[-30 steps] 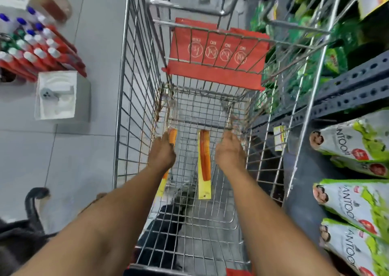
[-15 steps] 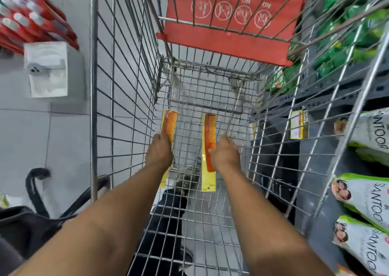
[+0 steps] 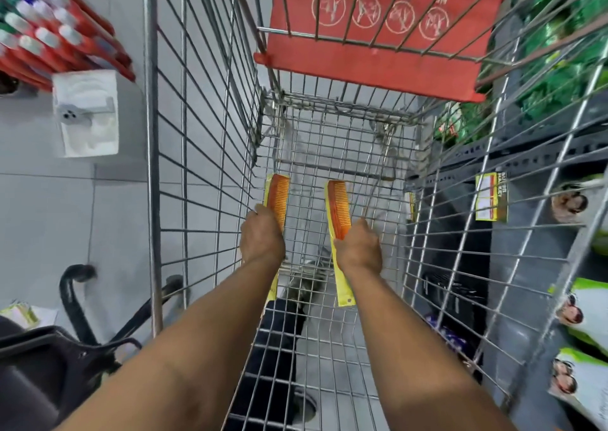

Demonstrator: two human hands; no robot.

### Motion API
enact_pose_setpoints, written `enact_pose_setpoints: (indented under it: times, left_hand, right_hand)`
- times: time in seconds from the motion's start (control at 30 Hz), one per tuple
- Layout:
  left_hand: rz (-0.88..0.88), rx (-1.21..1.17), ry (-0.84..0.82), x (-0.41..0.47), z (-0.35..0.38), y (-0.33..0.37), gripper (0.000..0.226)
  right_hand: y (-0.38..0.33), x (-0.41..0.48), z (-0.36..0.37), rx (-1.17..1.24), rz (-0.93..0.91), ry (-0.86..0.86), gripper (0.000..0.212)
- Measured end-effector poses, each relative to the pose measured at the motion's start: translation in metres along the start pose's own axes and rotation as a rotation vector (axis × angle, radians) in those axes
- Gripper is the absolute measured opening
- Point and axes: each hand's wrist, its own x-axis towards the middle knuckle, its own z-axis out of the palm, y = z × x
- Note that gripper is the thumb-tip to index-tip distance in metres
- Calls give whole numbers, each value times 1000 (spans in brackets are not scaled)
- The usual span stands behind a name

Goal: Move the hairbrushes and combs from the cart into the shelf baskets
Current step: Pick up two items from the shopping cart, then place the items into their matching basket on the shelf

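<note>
Inside the wire-mesh cart (image 3: 204, 167), both my bare forearms reach straight down toward its gridded floor. My left hand (image 3: 261, 239) is clamped on a flat orange plastic comb (image 3: 279, 197) with fine teeth, backed by a long yellow card. My right hand (image 3: 358, 249) is closed round a matching carded comb (image 3: 339, 207), just beside the first, below the cart's red seat flap (image 3: 378, 62).

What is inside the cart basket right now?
Two carded orange combs, left comb in the left hand, right comb in the right hand. Forearms cover the near floor.
</note>
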Motion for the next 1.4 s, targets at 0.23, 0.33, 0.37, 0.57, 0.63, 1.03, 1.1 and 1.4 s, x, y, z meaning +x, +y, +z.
enact_pose_setpoints:
  times: [0.23,0.33,0.37,0.57,0.63,1.03,1.1,1.4]
  left_hand:
    - [-25,-60,-20,4,-2,2,22]
    - [-44,-102,-48,2,0,1,25]
    - [-56,-119,-62,1,1,1,28]
    - [-86,-227,-114,6,4,-5,27]
    - [-100,-249,-130,8,1,-7,26]
    - [-13,-660,-358,-18,-55,23,10]
    - [61,-681,-368,-29,-75,32,9]
    - [338,-806,-412,-105,-181,68,6]
  right_hand:
    - [-2,0,0,62,60,27,41]
    - [-1,0,-3,37,70,20,38]
    - [-1,0,-4,31,70,12,35]
    - [0,4,-8,175,62,-62,7]
    - [2,4,-9,233,60,-73,9]
    - [-4,-39,-64,517,160,-69,33]
    - [-8,-59,-81,551,112,-40,32]
    - [-1,-167,-167,715,-165,178,11]
